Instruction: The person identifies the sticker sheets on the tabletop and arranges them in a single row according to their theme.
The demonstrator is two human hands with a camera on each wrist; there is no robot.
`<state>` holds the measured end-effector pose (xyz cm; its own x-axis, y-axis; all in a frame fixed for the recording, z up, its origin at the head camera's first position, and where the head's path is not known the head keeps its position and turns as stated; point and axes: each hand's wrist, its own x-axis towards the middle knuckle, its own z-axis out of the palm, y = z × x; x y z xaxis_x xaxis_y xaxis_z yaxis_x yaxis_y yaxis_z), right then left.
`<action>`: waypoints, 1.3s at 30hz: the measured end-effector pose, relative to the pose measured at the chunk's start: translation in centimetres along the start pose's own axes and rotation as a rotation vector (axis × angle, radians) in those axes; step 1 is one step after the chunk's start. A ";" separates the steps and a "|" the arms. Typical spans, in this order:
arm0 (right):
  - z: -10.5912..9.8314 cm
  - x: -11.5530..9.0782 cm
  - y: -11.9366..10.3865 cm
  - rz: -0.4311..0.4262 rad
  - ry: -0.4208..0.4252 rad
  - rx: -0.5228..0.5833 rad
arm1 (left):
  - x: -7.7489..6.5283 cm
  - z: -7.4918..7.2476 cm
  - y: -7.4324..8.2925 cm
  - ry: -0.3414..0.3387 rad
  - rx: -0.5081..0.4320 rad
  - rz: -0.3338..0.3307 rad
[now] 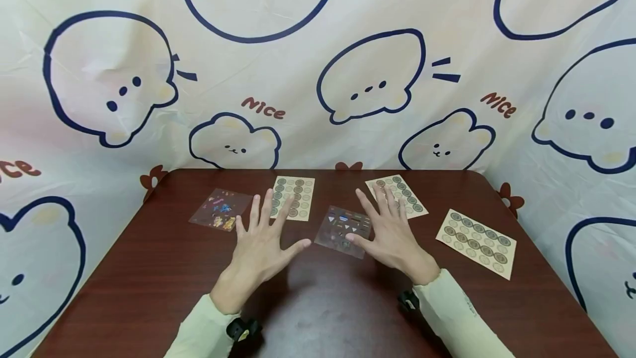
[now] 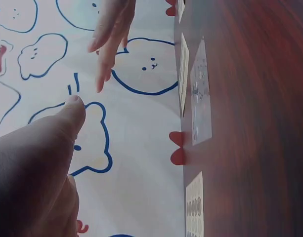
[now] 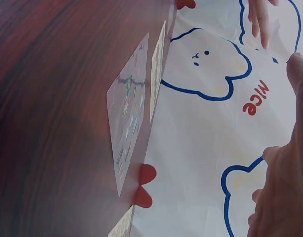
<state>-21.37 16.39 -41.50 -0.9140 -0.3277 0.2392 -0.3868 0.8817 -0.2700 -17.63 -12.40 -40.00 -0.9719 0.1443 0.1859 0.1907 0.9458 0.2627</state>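
Both hands hover above the table with fingers spread, holding nothing. In the head view my left hand (image 1: 259, 247) is over the table's left half, its fingertips overlapping a cream sheet of round stickers (image 1: 304, 198). My right hand (image 1: 395, 236) partly covers a clear sticker sheet (image 1: 338, 231) with small dark shapes and a second cream sheet of round stickers (image 1: 411, 200). The wrist views show a gap between the hands and the tabletop. Left of my left hand lies another clear sheet (image 1: 218, 209) with colourful small stickers.
A third cream sheet of round stickers (image 1: 477, 242) lies at the right of the dark brown wooden table (image 1: 164, 291). Behind and beside the table hangs a pale cloth (image 1: 298, 70) with blue-outlined cartoon figures. Each wrist has a black strap.
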 end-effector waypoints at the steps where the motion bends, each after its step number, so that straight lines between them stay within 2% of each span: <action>1: 0.1 0.0 -0.1 -0.008 -0.001 0.002 | 0.0 0.0 -0.1 -0.001 0.002 0.000; 10: 0.4 0.5 -0.9 -0.048 -0.001 0.029 | -0.3 -0.4 -1.5 0.021 0.019 0.001; 20: 0.3 1.2 -1.4 -0.066 0.003 0.010 | -0.3 0.1 -3.9 0.091 0.043 0.005; 25: 0.5 1.7 -1.9 -0.096 -0.017 0.009 | -0.6 0.3 -4.7 0.099 0.048 0.001; 33: 1.2 2.9 -3.2 -0.126 -0.019 0.064 | -1.2 0.2 -6.5 0.132 0.045 -0.005; 39: 1.9 3.4 -3.8 -0.116 -0.057 0.105 | -1.1 0.3 -7.4 0.140 0.030 -0.007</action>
<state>-23.27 11.32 -41.40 -0.8670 -0.4462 0.2217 -0.4977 0.7978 -0.3405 -18.06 -19.43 -42.42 -0.9439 0.0978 0.3154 0.1780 0.9552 0.2366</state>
